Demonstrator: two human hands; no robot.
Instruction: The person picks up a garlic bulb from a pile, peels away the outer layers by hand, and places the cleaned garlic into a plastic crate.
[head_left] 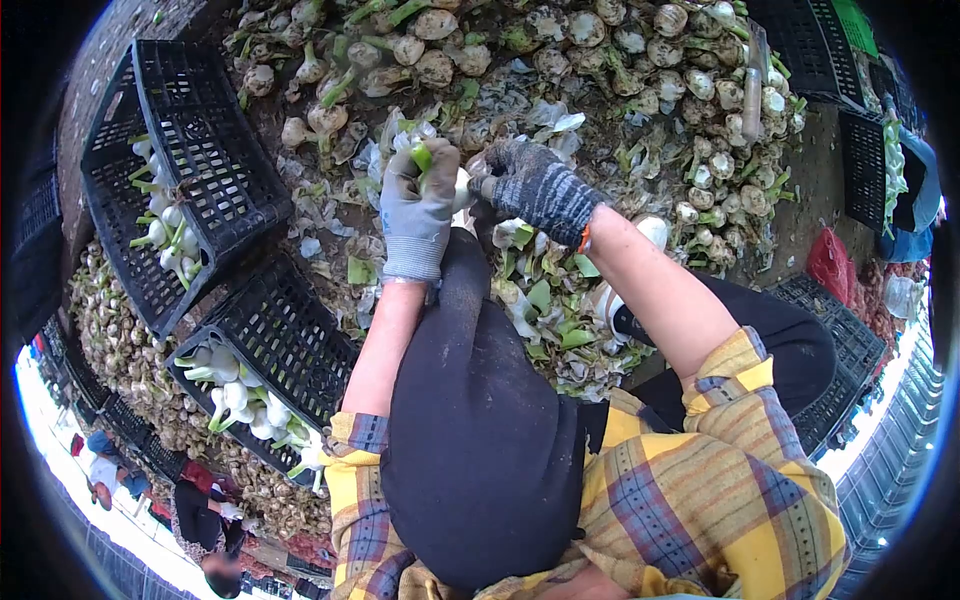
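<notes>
Above my knees, my left hand (420,205) in a grey glove is closed around a garlic bulb (461,190). The bulb's green stem pokes up between the thumb and fingers, and its white side faces right. My right hand (535,188), in a dark striped glove, has its fingers curled against that side of the bulb. Its fingertips are partly hidden, so I cannot make out whether they pinch a piece of skin. Peeled skins and leaf scraps (560,345) litter the ground below both hands.
Unpeeled garlic (590,60) is heaped ahead and to the right. At left, an upper black crate (215,150) and a lower black crate (285,335) lean beside white bulbs with green stems (245,400). Another crate (830,340) is at right. A person (205,515) is at lower left.
</notes>
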